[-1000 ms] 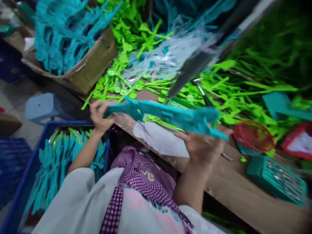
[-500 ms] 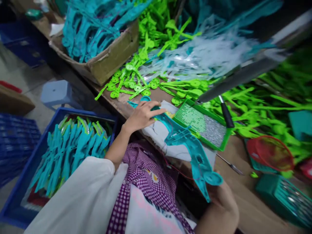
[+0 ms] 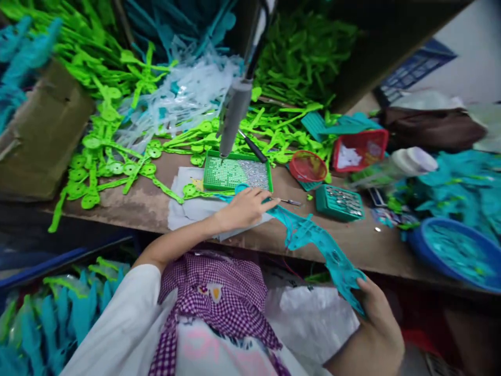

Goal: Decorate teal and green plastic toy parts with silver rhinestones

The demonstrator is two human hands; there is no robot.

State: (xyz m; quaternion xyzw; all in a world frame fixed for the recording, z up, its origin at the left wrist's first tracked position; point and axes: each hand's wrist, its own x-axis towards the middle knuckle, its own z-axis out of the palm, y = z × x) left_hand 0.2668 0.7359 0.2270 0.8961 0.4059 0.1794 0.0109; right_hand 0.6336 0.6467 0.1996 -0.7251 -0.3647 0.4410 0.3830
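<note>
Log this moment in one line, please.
left hand: holding long turquoise plastic piece near one end | right hand: holding its other end | beyond left hand: green rectangular plastic tray

The left hand [image 3: 246,207] and right hand [image 3: 378,303] held a long turquoise plastic part [image 3: 313,233] toward opposite ends; a green rectangular tray [image 3: 215,187] with small silvery pieces [image 3: 255,174] lay near the left hand.
</note>
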